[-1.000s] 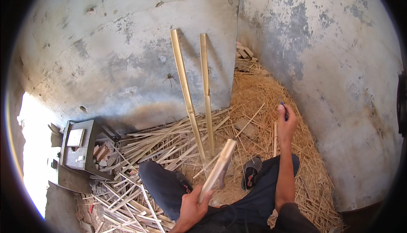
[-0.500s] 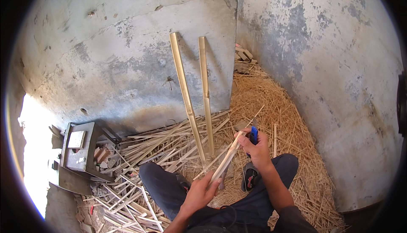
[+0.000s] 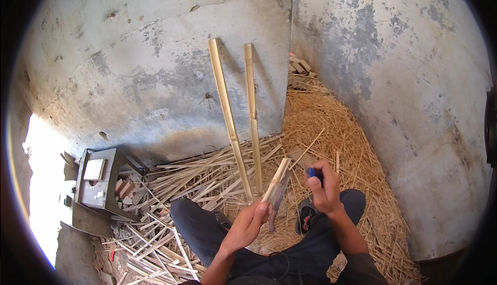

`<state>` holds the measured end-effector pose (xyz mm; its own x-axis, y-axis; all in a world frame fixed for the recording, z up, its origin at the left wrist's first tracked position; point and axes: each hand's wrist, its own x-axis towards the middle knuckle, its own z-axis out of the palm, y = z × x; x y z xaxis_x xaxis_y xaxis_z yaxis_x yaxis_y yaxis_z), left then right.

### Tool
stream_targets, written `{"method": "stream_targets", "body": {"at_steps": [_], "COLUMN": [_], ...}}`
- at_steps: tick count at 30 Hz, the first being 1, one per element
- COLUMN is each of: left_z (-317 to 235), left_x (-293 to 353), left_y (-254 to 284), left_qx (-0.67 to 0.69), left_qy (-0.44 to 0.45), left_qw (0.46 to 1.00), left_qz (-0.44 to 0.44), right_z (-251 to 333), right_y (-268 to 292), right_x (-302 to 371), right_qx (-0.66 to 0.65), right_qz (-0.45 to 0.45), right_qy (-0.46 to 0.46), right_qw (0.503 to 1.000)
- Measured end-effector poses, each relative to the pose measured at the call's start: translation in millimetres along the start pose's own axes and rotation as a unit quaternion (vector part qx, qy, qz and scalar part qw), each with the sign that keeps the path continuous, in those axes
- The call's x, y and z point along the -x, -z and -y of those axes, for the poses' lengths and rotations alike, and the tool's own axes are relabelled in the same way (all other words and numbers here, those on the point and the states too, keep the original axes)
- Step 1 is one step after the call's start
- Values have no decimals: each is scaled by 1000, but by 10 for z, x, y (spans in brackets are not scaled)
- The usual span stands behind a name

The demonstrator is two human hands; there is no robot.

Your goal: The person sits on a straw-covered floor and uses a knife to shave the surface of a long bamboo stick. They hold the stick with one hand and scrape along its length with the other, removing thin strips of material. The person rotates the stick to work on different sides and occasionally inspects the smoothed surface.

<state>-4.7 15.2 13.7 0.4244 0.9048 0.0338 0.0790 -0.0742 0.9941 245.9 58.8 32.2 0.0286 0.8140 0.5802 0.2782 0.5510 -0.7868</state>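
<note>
Holding a short pale split bamboo strip upright-tilted in front of the lap, the left hand has its grip wrapped closed around the strip's lower end, fingers curled tight. Just right of that grip, the right hand is clenched on a small blue-handled tool; its working end is hidden behind the fingers, so whether it touches the strip cannot be told. A darker piece hangs below the left grip, too blurred to name.

Judging from the pose, the step in hand looks like trimming or splitting the strip with the tool. The next move seems to call for bringing the tool's edge squarely to the strip's upper end while the left grip keeps it steady, with fingers kept out of the cutting line.

Beyond the grips, two long yellow bamboo slats lean against the grey concrete wall. Below and left of the left grip lies a heap of thin bamboo splinters on the floor; right of the right grip, dry straw-like shavings pile into the corner. The person sits with dark-trousered legs folded, a dark sandal just under the right grip. Far left stands a grey metal stool-like frame beside bright daylight.
</note>
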Motion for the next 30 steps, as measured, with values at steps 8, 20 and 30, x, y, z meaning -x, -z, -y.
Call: {"method": "stream_targets", "body": {"at_steps": [8, 20, 30], "left_z": [-351, -227, -129], "left_x": [1, 4, -14], "left_y": [-113, -235, -250], "left_qx": [-127, -278, -297], "left_qy": [-21, -21, -30], "left_qw": [991, 952, 942], "left_qz": [-43, -127, -156], "right_z": [209, 228, 214], "right_y": [-2, -91, -98], "right_x": [-68, -57, -72], "right_qx": [222, 269, 289], "right_qz": [99, 91, 67], "right_qy": [181, 167, 168], "right_qw": [953, 944, 940]}}
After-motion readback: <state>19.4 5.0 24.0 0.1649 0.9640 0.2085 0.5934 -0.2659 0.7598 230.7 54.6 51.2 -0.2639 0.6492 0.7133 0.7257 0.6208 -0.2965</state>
